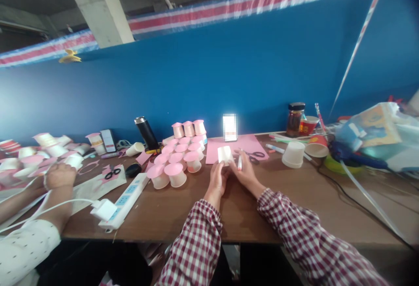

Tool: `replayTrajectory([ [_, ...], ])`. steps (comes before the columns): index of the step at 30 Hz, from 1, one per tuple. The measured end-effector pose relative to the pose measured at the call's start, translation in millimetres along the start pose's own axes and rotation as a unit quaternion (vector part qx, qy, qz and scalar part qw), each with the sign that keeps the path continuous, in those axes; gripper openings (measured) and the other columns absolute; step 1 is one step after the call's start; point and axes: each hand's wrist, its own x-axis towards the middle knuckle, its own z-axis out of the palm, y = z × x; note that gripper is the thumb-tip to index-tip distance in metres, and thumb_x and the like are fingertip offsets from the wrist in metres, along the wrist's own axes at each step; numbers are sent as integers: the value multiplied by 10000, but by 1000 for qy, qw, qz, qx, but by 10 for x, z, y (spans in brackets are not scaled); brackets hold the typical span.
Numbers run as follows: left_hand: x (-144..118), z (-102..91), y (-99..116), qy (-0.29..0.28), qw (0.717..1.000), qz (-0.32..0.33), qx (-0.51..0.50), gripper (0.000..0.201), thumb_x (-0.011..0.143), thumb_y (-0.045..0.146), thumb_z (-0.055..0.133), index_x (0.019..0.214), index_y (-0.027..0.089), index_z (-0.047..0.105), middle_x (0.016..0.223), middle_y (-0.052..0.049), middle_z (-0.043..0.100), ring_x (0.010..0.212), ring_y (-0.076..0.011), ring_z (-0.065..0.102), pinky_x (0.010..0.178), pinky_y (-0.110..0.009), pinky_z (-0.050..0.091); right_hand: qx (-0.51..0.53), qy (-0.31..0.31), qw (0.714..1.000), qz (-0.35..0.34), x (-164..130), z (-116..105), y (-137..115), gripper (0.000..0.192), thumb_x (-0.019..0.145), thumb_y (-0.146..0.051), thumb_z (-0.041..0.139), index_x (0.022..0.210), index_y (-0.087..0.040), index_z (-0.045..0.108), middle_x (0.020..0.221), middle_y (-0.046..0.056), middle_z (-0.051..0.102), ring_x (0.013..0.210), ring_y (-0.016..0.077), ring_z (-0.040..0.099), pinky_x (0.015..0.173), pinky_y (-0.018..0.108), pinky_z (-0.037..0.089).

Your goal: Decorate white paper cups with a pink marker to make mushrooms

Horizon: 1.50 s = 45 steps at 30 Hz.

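My left hand (216,181) is closed round a small white paper cup (224,154), held just above the table's near-middle part. My right hand (248,176) is closed on a white marker (240,162) with a reddish end, and its fingers reach to the cup's right side. Behind both hands lies a sheet of pink paper (214,143), with dark-handled scissors (255,154) on its right part. A lit phone (230,127) stands upright at the back of that sheet. Left of my hands are rows of paper cups topped with pink paper (175,169).
An upside-down white cup (293,154), pens, a dark-lidded jar (295,119) and a blue glue gun (352,155) with a cable lie to the right. A power strip (126,203) and a black bottle (146,133) are leftward. A co-worker's hands (60,176) handle cups at far left.
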Motion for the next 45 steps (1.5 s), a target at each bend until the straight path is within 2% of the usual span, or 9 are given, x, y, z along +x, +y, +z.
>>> replayTrajectory([
  [21, -7, 24, 15, 1, 1000, -4, -2, 287, 649, 312, 716, 877, 160, 628, 861, -72, 715, 887, -235, 675, 824, -373, 498, -5, 1, 1000, -4, 2, 0, 13, 431, 822, -429, 542, 1168, -184, 465, 1057, 134, 663, 937, 272, 660, 842, 446, 511],
  [29, 19, -12, -11, 8, 1000, -2, -3, 288, 653, 309, 719, 881, 161, 625, 842, -53, 707, 817, -200, 671, 784, -345, 501, -2, 3, 1000, -3, 4, 8, 23, 447, 821, -439, 540, 1176, -177, 463, 1066, 142, 662, 967, 281, 651, 839, 449, 514],
  [45, 2, 1, 4, 0, 1000, -3, 0, 296, 675, 304, 709, 915, 148, 634, 863, -71, 713, 834, -209, 670, 777, -339, 500, 6, -3, 1000, 2, 0, 1, 32, 450, 825, -426, 549, 1186, -172, 458, 1074, 142, 666, 944, 272, 661, 837, 438, 514],
])
